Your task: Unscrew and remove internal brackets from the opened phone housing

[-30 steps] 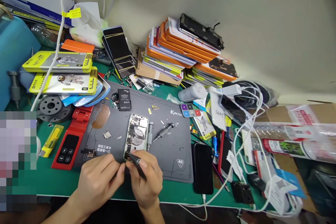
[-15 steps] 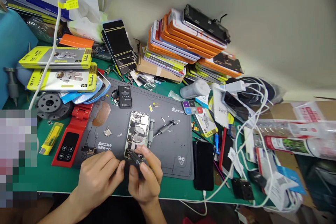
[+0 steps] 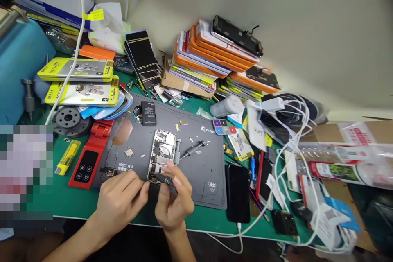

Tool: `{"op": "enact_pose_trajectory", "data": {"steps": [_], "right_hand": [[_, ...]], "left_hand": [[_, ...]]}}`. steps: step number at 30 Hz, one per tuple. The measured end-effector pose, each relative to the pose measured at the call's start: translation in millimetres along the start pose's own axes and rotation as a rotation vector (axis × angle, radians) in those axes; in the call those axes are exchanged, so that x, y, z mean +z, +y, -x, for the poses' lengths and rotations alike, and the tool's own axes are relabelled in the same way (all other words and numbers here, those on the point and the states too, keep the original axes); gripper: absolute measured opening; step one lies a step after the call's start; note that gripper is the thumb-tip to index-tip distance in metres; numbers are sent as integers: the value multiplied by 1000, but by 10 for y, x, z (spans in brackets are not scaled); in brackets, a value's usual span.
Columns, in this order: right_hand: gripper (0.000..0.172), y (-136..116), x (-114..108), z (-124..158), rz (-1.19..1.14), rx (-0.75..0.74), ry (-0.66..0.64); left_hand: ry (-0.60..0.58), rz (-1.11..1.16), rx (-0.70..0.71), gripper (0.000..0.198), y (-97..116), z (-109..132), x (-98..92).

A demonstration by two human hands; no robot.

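An opened phone [image 3: 165, 147] lies on the grey work mat [image 3: 196, 172], its inner parts and a round coil showing. My right hand [image 3: 175, 198] pinches a dark screwdriver [image 3: 164, 178] with pale rings, held slanted over the phone's bottom end; its tip is hard to see. My left hand [image 3: 123, 198] is closed with its fingertips pressed together at the phone's lower left corner; anything between them is hidden. Beside the phone's right edge stands a grey screwdriver [image 3: 178, 151], and another screwdriver [image 3: 193, 150] lies further right. A black battery [image 3: 149, 114] rests above the phone.
Small metal parts [image 3: 129, 152] lie left of the phone. A red device with buttons [image 3: 87, 163] borders the mat. On the right are a black phone [image 3: 238, 194] on a charging cable and tangled white cables [image 3: 288, 147]. Stacked orange boxes [image 3: 215, 49] stand behind.
The view has shifted slightly, so most things sit a little further right. My right hand has tilted the screwdriver flatter over the phone's bottom end. My left hand keeps its pinch at the corner.
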State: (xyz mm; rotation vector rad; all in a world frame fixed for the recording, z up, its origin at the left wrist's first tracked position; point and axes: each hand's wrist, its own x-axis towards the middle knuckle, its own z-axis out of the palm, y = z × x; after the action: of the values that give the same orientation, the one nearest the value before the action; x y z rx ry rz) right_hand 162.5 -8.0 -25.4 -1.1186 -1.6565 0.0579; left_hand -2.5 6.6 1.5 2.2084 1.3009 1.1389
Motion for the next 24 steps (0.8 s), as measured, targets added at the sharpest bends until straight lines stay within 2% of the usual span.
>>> {"op": "enact_pose_trajectory", "data": {"steps": [4,7,9,12,16,18,22,24], "right_hand": [[51,-10,7,-26,-9,-4,-1],[58,-4,2,-70,30,-23,10],[51,12,-3,-95,14,-20,15],[44,39,-7,-89,-4,28,23],[58,12,-21,-31,-32,151,82],[58,-38,-46,-21,-76,211,101],[57,-106,-136,-46,-206,248,77],[61,-80,-189,-53,-201,228,104]], "left_hand": [[13,-15,3,27,1,0,-1],[13,-17,18,26,-1,-7,5],[8,-18,26,28,-1,-16,4],[0,-33,23,27,5,-34,-3],[-15,-92,40,7,1,-51,5],[-26,-122,68,16,-7,-50,15],[-47,-156,113,13,-10,-34,21],[-49,-178,131,13,-6,-30,20]]}}
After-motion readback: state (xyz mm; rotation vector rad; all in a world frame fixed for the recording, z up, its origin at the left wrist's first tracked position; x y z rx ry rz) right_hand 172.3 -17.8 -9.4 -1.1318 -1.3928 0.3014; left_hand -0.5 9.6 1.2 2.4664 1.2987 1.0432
